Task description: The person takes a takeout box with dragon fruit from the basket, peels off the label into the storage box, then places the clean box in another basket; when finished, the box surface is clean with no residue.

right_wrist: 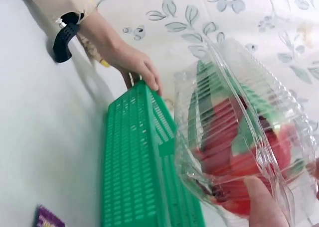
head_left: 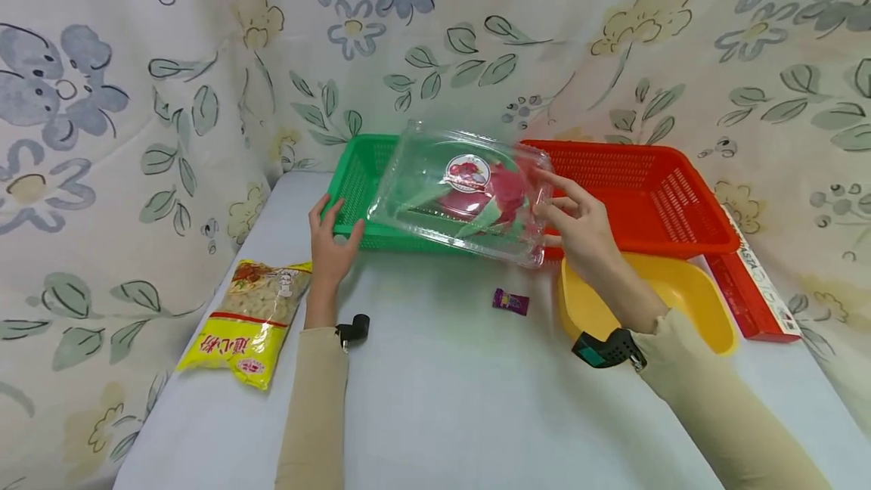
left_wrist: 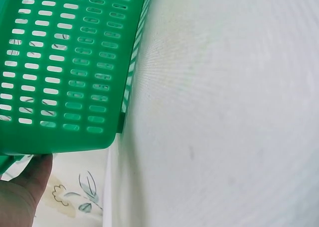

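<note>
A clear plastic clamshell box (head_left: 416, 172) with a round label is held tilted above the green basket (head_left: 348, 180) by my right hand (head_left: 578, 225), which grips its right end. Inside it are red and green contents; in the right wrist view the thumb presses on the lid side of the box (right_wrist: 234, 137). My left hand (head_left: 331, 248) holds the left front corner of the green basket, fingers over the rim. Only part of that hand (left_wrist: 25, 192) shows in the left wrist view, under the basket's end (left_wrist: 60, 77).
A red basket (head_left: 626, 187) stands right of the green one, with a yellow basin (head_left: 680, 286) before it and a red pasta box (head_left: 755, 293) beside. A small purple packet (head_left: 510, 301) lies mid-table. At left lies a yellow bag of macaroni (head_left: 252, 316).
</note>
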A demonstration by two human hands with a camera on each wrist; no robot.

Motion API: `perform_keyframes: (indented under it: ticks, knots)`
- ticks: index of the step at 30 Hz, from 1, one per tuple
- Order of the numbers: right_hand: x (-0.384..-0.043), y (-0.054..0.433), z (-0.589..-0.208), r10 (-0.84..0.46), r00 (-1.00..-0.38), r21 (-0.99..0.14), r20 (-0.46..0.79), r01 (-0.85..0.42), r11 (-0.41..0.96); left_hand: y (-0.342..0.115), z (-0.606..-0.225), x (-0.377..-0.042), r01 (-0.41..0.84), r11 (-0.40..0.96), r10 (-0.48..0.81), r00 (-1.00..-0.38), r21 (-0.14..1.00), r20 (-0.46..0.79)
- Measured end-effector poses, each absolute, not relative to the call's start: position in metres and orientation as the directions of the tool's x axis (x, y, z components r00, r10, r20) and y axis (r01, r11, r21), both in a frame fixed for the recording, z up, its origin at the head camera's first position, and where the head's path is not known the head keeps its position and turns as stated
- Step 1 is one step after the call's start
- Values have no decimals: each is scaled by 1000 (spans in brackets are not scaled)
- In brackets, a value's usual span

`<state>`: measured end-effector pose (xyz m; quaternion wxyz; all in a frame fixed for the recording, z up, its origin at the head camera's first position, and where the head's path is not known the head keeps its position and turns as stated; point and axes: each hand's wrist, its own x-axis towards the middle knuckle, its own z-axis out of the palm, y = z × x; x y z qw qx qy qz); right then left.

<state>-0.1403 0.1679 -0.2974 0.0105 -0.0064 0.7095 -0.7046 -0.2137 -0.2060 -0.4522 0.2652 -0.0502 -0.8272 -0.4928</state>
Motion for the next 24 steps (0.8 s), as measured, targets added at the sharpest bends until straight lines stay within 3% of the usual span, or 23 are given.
perform_keyframes:
  ticks: [7,12,24]
  knots:
    - [-111,191,-309,-80,-990,-992,114,-117,44,-199,-450,-215,343,499,-164,-864,796,475]
    - [-86,199,-324,-124,-985,-989,118,-128,76,-199,-450,-204,305,480,-195,-877,823,439]
    - [-44,204,-365,-177,-975,-983,131,-151,106,-206,-455,-209,348,497,-161,-863,795,479]
